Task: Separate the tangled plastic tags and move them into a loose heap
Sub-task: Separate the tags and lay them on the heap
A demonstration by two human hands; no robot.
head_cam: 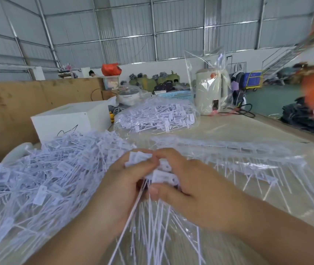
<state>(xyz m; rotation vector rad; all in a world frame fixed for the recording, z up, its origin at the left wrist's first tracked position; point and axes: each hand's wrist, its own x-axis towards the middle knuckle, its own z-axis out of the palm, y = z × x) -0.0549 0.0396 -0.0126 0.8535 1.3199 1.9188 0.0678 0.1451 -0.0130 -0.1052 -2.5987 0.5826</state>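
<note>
Although the white box [72, 119] at the back left carries a black scrawl on its front, it cannot be read, and the print on the tags is too blurred to make out. Both hands meet over the middle of the bench [267, 131], forearms coming in from the lower corners. The left hand [125, 180] curls its fingers round a bunch of plastic tags [158, 173], its thumb pressed over their flat white heads, while the right hand [188, 180] pinches the same bunch from the other side, forefinger on top and thumb beneath. The tags' long thin tails fan downward and toward the camera below the hands. Just left of the hands lies a large loose heap of tags [43, 173], spread across the near left of the bench. Farther back, a clear bag of tags [156, 115] rests beside the box. To its right stands a pale kettle [209, 92] wrapped in clear plastic. A crumpled clear plastic sheet [228, 150] lies to the right of the hands.
</note>
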